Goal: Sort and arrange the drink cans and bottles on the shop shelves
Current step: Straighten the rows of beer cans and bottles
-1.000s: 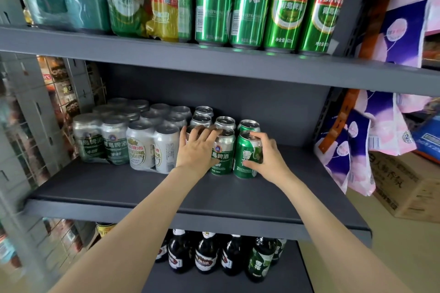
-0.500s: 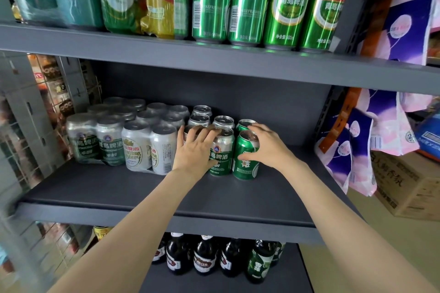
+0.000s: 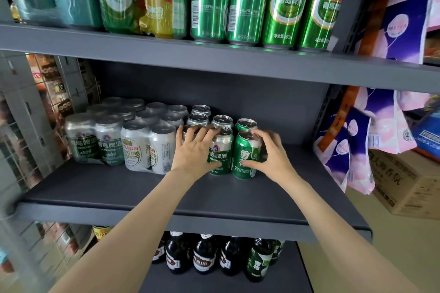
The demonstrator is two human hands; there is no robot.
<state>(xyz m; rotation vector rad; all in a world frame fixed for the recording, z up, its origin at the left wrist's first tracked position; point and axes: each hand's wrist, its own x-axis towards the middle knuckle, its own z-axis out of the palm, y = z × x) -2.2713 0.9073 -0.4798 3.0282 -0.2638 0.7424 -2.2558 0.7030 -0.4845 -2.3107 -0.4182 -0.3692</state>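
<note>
Cans mostly lined up on middle shelf [image 3: 166,188]; right hand [image 3: 269,154] wraps green can [image 3: 245,152], left hand [image 3: 194,150] rests flat-fingered on silver cans [image 3: 220,147], final nudging left.

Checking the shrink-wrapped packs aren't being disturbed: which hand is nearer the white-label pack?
Left. The left hand rests on loose cans just right of the white-label pack; the right hand grips a green can farther right.

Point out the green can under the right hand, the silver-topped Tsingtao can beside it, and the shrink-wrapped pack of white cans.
green can [image 3: 243,162]: head view, lower label on its front.
Tsingtao can [image 3: 220,158]: head view, green label band.
shrink-wrapped pack [image 3: 147,150]: head view, front face of the white cans.
</note>
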